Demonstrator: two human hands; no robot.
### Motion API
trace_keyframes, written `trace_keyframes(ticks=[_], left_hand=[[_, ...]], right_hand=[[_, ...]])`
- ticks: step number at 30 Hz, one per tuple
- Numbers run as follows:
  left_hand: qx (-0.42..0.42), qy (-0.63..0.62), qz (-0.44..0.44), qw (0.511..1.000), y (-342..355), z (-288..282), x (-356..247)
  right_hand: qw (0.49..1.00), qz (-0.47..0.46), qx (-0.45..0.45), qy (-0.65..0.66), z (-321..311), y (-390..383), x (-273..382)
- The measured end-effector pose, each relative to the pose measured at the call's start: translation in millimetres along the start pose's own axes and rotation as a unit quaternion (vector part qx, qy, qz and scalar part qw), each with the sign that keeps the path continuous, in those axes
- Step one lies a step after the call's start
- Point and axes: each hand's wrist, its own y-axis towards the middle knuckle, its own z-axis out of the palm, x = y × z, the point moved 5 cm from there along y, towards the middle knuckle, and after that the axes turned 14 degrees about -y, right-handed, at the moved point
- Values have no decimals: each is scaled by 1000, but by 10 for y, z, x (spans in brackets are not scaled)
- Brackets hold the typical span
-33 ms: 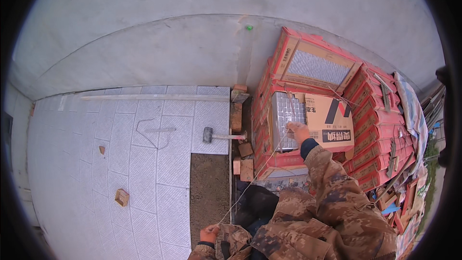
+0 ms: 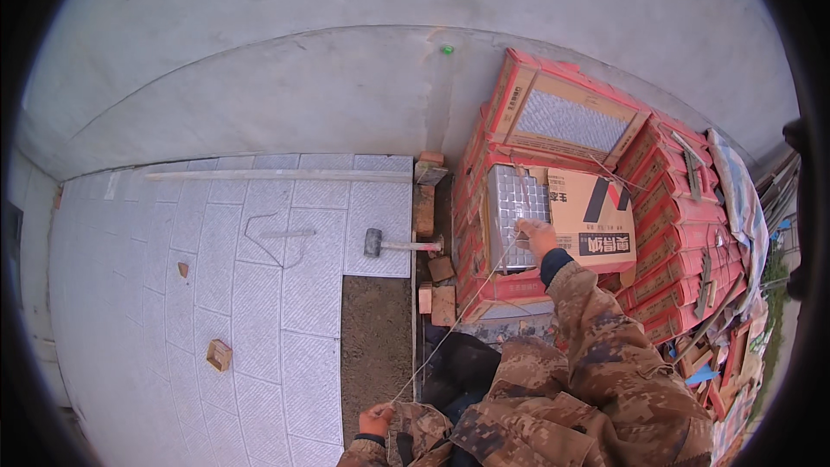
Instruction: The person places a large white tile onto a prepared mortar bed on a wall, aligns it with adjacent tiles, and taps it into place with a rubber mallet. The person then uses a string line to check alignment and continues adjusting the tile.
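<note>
A thin pale string [image 2: 456, 317] runs taut on a slant between my two hands. At the lower middle, beside the strip of bare sandy ground [image 2: 373, 337], my left hand [image 2: 376, 419] is closed on one end. My right hand [image 2: 538, 237] pinches the string over an opened carton, just above the gridded grey tile [image 2: 517, 207] lying there. A brown cardboard flap [image 2: 596, 220] covers the tile's right part. To the left of the carton, a black-headed mallet [image 2: 373, 243] rests on the laid grey ribbed tiles [image 2: 311, 320], its handle reaching some bricks [image 2: 442, 270].
Red tile cartons [image 2: 670, 207] are stacked at the right, with one tilted box [image 2: 571, 117] against the grey wall [image 2: 303, 95]. A long straight bar [image 2: 277, 175] lies along the wall. A small wooden box [image 2: 220, 355] and a brick fragment [image 2: 183, 269] sit on the tiles.
</note>
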Motion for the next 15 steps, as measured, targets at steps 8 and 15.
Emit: trace_keyframes(ticks=[8, 15], left_hand=[[-12, 16, 26, 999, 18, -110, 11], [-25, 15, 6, 1000, 28, -282, 156]], right_hand=[[993, 49, -8, 106, -147, -131, 27], [975, 92, -14, 201, -192, -216, 52]])
